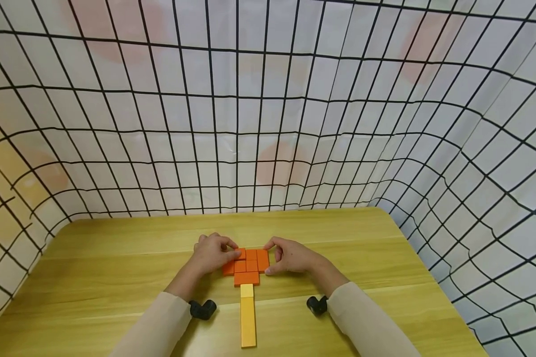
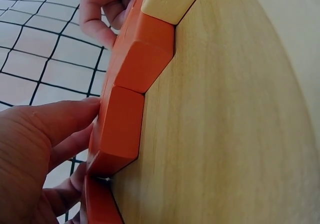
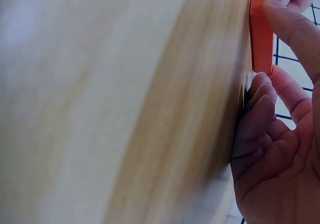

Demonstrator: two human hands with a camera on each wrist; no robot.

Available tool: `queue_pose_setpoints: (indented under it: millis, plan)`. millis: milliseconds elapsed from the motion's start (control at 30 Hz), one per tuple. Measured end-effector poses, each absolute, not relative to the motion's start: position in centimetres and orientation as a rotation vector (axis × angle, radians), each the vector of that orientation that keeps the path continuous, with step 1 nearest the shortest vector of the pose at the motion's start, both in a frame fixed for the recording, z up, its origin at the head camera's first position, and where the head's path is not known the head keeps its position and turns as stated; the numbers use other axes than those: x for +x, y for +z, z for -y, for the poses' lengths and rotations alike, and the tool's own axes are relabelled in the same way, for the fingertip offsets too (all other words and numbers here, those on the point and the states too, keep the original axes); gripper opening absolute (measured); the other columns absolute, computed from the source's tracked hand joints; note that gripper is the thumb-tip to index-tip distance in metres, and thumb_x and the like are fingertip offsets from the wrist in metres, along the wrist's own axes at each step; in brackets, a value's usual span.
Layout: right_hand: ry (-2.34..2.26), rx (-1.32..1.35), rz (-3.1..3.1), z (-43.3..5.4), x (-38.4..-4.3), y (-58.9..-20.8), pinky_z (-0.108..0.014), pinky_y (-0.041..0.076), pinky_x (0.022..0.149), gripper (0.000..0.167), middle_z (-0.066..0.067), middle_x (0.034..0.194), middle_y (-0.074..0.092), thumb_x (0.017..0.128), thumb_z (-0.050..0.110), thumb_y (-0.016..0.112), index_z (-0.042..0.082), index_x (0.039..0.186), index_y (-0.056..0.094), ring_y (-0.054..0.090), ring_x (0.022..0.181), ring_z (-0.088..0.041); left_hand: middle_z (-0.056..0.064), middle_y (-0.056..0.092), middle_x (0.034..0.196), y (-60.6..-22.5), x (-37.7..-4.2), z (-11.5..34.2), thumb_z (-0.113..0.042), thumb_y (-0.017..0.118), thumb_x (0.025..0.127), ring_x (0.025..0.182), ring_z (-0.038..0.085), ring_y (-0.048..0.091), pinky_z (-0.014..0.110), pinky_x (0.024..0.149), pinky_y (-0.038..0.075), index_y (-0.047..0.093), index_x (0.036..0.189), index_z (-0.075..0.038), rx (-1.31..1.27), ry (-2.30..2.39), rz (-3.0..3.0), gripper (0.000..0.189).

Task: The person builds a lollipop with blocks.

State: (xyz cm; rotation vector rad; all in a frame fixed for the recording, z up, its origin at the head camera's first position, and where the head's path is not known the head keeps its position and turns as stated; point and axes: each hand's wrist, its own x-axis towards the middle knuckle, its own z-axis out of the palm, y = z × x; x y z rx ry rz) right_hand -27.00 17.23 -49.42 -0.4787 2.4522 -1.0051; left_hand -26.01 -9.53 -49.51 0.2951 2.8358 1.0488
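Several orange blocks lie together flat on the table, with a wide orange block (image 1: 246, 278) at the near end of the group. My left hand (image 1: 210, 254) is at the far left of the group, pinching a small orange block (image 1: 240, 252) between thumb and forefinger. On the other side, my right hand (image 1: 295, 257) has its thumb and forefinger at the two ends of the rightmost orange block (image 1: 262, 260). Its other fingers curl beside the block in the right wrist view. A pale yellow block (image 1: 246, 290) and a long yellow block (image 1: 248, 322) run in line toward me.
The wood-grain table (image 1: 116, 267) carries the blocks. A black net (image 1: 268, 99) stands before a pale sheet along the far edge and both sides. Dark wrist cameras sit on the left sleeve (image 1: 161, 317) and right sleeve (image 1: 362, 312).
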Motion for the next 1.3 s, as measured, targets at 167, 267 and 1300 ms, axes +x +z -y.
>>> queue_pose_setpoints:
  millis: [167, 267, 1300]
  plan:
    - [-1.009, -0.480, -2.449, -17.2, -27.0, -49.5, -0.029, 0.042, 0.064, 0.051, -0.001, 0.085, 0.057, 0.080, 0.033, 0.089, 0.027, 0.122, 0.059, 0.049, 0.072, -0.016, 0.001, 0.063, 0.095, -49.5, -25.9, 9.6, -0.037, 0.078, 0.089, 0.092, 0.024, 0.044, 0.041, 0.079, 0.030, 0.080, 0.098, -0.023, 0.315, 1.027, -2.839, 0.016]
    - [-1.010, -0.475, -2.446, -17.2, -27.0, -49.4, -0.030, 0.042, 0.065, 0.052, -0.001, 0.085, 0.057, 0.080, 0.033, 0.089, 0.027, 0.123, 0.060, 0.049, 0.072, -0.017, 0.001, 0.062, 0.095, -49.7, -25.9, 9.7, -0.038, 0.078, 0.089, 0.092, 0.024, 0.044, 0.042, 0.079, 0.029, 0.080, 0.097, -0.024, 0.323, 1.022, -2.838, 0.016]
    - [-0.998, -0.502, -2.454, -17.2, -26.9, -49.2, -0.030, 0.042, 0.067, 0.051, 0.000, 0.084, 0.055, 0.081, 0.031, 0.088, 0.025, 0.123, 0.059, 0.048, 0.073, -0.016, 0.007, 0.064, 0.116, -50.7, -25.4, 12.3, -0.035, 0.071, 0.096, 0.104, 0.025, 0.048, 0.037, 0.083, 0.041, 0.072, 0.126, -0.018, 0.353, 1.174, -2.806, 0.035]
